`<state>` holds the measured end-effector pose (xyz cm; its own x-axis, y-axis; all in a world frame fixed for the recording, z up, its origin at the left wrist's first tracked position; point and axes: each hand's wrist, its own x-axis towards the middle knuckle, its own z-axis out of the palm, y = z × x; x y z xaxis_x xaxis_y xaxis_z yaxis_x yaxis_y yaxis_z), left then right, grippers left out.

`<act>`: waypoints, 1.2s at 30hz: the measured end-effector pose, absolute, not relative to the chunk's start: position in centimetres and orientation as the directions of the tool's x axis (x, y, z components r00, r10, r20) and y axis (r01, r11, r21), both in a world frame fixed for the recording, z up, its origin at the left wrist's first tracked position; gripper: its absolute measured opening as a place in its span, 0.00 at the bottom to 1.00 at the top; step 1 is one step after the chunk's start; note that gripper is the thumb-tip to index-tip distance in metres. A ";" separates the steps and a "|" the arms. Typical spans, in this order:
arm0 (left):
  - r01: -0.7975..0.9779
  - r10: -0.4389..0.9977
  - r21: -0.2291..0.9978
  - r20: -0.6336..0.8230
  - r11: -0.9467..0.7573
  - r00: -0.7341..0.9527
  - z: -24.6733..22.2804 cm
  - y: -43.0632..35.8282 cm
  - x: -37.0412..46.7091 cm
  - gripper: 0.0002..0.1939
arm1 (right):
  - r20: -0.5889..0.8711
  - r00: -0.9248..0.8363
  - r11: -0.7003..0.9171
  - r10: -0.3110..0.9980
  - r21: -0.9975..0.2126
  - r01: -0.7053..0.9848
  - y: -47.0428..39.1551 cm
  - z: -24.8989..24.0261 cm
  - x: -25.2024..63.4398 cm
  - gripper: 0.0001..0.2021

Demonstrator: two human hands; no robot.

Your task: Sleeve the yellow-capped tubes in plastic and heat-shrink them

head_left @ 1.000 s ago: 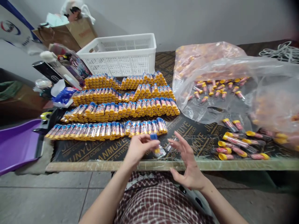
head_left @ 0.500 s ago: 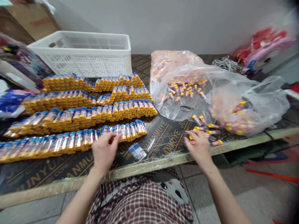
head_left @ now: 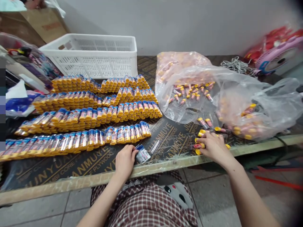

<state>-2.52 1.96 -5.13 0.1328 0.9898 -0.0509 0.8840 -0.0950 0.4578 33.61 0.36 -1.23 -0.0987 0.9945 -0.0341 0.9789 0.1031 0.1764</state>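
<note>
My left hand [head_left: 125, 160] rests at the table's front, fingers curled and thumb and forefinger pinched at the edge of a small stack of printed plastic labels [head_left: 143, 155]. Just right of the stack lie clear sleeves [head_left: 155, 147]. Among loose small tubes with yellow caps, my right hand [head_left: 215, 146] reaches down, its thumb and forefinger around a capped tube [head_left: 198, 146]; the other fingers hide part of the pile. More loose tubes [head_left: 205, 123] lie just beyond that hand. Left of the labels runs a row of finished-looking tubes with blue and yellow ends [head_left: 78, 142].
Several stacked rows of blue-and-yellow tubes [head_left: 94, 115] fill the left. A white plastic crate [head_left: 90, 61] stands behind them. Clear bags [head_left: 184, 67] of tubes lie at the back right, near a white cord [head_left: 236, 65] and a pink fan [head_left: 279, 60]. The table's front edge [head_left: 170, 164] is close.
My left hand has moved right and down from the row of tubes to the label stack. My right hand has shifted right and further over the loose tubes. The view has turned slightly.
</note>
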 end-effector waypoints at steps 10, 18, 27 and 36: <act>0.754 0.997 0.653 0.033 -0.074 0.070 -4.3 1.3 -2.3 0.06 | 0.084 -0.230 0.233 0.970 -0.034 0.972 2.1 -2.8 32.4 0.04; -0.209 0.912 0.890 -0.409 0.405 0.025 -2.7 1.2 -0.8 0.17 | 0.011 -0.178 0.123 0.984 -0.764 0.633 -0.7 -0.7 23.1 0.08; -0.478 0.862 0.763 -0.507 0.434 -0.027 -1.9 1.6 -0.2 0.14 | 0.163 0.030 0.136 0.986 -0.899 0.416 -2.3 -1.9 16.8 0.18; -0.393 0.881 0.829 -0.465 0.399 -0.085 -2.3 1.5 -0.4 0.14 | 0.225 0.035 0.177 0.974 -0.843 0.508 -2.0 -1.9 16.5 0.17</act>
